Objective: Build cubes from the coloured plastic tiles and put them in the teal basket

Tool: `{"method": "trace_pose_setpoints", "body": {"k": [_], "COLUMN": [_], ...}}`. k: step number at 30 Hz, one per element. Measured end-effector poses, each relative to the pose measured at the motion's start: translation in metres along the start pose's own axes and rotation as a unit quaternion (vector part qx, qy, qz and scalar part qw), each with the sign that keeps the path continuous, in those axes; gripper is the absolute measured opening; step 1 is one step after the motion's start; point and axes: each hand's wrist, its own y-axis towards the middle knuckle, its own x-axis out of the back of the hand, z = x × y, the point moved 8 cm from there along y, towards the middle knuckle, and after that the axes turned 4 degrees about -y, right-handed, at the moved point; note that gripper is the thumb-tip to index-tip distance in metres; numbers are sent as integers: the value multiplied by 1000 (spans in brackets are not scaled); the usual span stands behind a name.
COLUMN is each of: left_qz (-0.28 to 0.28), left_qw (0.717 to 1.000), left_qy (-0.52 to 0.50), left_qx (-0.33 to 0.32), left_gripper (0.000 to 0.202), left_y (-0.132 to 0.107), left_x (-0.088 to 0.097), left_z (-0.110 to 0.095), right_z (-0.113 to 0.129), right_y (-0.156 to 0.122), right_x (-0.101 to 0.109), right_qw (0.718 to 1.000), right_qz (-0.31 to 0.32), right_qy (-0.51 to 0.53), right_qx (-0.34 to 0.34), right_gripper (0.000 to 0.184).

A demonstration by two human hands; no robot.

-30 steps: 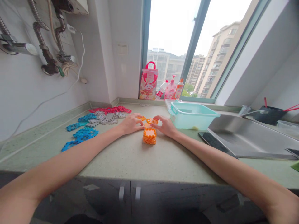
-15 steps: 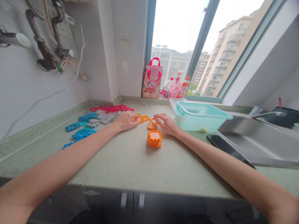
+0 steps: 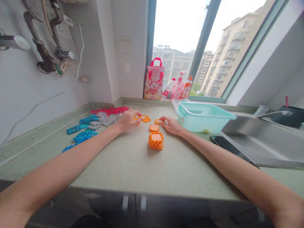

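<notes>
Beside a few loose orange tiles at the far middle of the counter, my left hand has its fingers stretched out and apart, the tips over the nearest pieces. My right hand pinches the edge of an orange interlocking tile with notched sides and a patterned middle. Just in front of that lies a flat orange tile with a pale face. Closer to me stands a neat stack of orange tiles.
Left of my left hand spread piles of red tiles, grey tiles and blue tiles. A turquoise tub stands at right, near a dark phone and the steel sink. Bottles line the window sill.
My right hand has drawn slightly right and lower, with a gap now between its tile and the orange pieces at left. The left fingers have lifted a little, showing more of those pieces.
</notes>
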Motion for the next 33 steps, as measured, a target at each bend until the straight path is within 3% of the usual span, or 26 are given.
{"method": "trace_pose_setpoints", "body": {"k": [5, 9, 14, 18, 23, 27, 33], "left_qz": [107, 130, 87, 128, 189, 190, 182], "left_qw": [986, 983, 994, 985, 972, 974, 978], "left_qy": [-93, -96, -14, 104, 141, 120, 101], "left_qx": [-93, -87, -68, -51, -15, -10, 4], "left_gripper": [28, 30, 33, 33, 41, 36, 34], "left_y": [-2, -2, 4, 3, -5, -6, -4], "left_x": [-33, -46, -22, -1, 5, 6, 7], "left_z": [-45, -46, -25, -3, 19, 19, 14], "right_z": [-9, 5, 45, 65, 64, 59, 62], "right_y": [-1, -5, -14, -19, -18, -17, -16], "right_x": [10, 18, 29, 26, 16, 10, 15], "right_qw": [993, 982, 982, 983, 983, 985, 983], "right_qz": [-74, -82, -63, -26, 16, 29, 22], "right_qy": [90, 171, 158, 112, 98, 100, 136], "right_qx": [-31, 5, 84, 142, 156, 138, 124], "right_gripper": [26, 28, 25, 20, 12, 18, 10]}}
